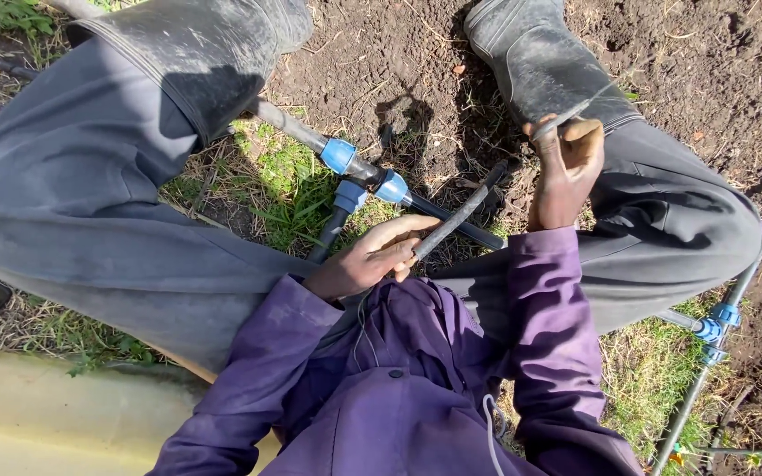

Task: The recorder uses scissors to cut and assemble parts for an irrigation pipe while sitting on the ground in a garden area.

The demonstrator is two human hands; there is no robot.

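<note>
My left hand (370, 258) grips a short black hose piece (460, 211) near its lower end, holding it slanted up to the right over my lap. My right hand (568, 167) is raised near my right boot and pinches a thin grey strip or blade (575, 110) between fingers and thumb. The hose's upper end points toward the right hand without touching it. Below the hands, a black pipe on the ground carries a tee joint with blue fittings (365, 176).
I squat in grey trousers, purple sleeves and black rubber boots (540, 62) on dark soil with grass patches. Another black pipe (751, 256) with blue fittings (718, 326) runs along the right. A pale concrete edge (55, 414) lies at lower left.
</note>
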